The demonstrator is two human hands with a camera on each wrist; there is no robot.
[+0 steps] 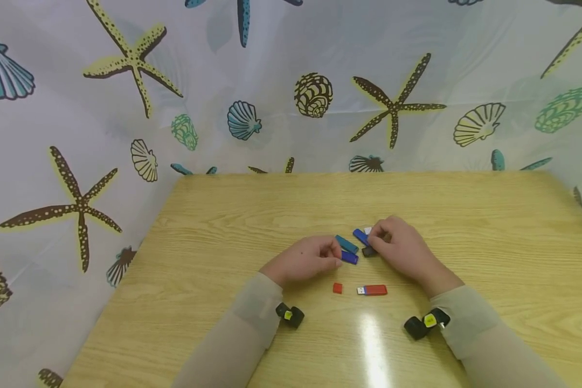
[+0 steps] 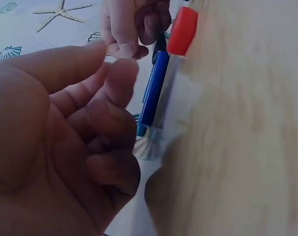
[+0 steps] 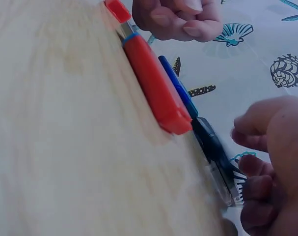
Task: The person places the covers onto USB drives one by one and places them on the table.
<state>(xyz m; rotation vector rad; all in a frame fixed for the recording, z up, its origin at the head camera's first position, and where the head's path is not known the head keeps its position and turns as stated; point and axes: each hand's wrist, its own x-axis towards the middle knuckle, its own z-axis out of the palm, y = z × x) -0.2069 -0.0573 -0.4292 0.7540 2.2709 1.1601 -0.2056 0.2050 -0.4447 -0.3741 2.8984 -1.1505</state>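
My left hand [image 1: 315,256], fingers loosely curled and nothing between them, hovers by a dark blue USB stick [image 1: 350,257]. In the left wrist view its thumb [image 2: 65,66] and fingertips stand apart from the sticks. Loosely bent and holding nothing, my right hand [image 1: 403,248] is beside a black USB stick [image 1: 368,251] and a blue USB stick [image 1: 360,236]. Nearer my body lies a red USB stick [image 1: 375,290], its metal plug bare and pointing left. Its red cap [image 1: 337,288] sits a little apart, to the left.
A teal USB stick [image 1: 346,244] lies behind the dark blue one. Something white [image 1: 367,230] shows partly behind my right hand. The wooden table [image 1: 213,215] is bordered at the back and left by a hanging cloth [image 1: 281,64] printed with shells and starfish.
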